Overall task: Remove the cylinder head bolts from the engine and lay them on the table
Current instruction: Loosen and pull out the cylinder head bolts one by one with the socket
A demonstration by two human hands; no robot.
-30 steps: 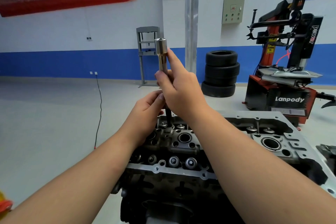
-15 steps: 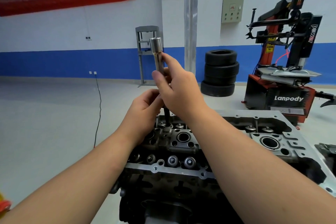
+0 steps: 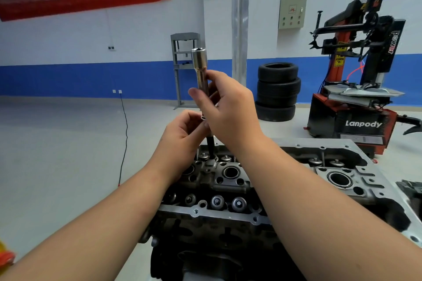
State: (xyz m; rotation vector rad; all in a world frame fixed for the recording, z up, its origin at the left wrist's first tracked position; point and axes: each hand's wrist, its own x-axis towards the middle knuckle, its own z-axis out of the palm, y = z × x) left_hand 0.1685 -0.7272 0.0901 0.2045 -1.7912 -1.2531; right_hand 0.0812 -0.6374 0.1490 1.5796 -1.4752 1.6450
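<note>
The cylinder head of the engine lies below me, with valve springs and open bores on top. A long dark cylinder head bolt stands upright out of a hole near the head's far left. A chrome socket extension sits on the bolt's top. My right hand is closed around the extension's lower part. Just under it, my left hand pinches the bolt's washered head. The bolt's lower end is inside the hole.
A red and black tyre changer stands at the right rear. Three stacked tyres sit by a metal pillar. A grey press frame is against the blue-banded wall. A black cable runs along the floor at left.
Both hands, with the extension and bolt, have risen a little and drifted left. More of the dark bolt shank shows above the head.
</note>
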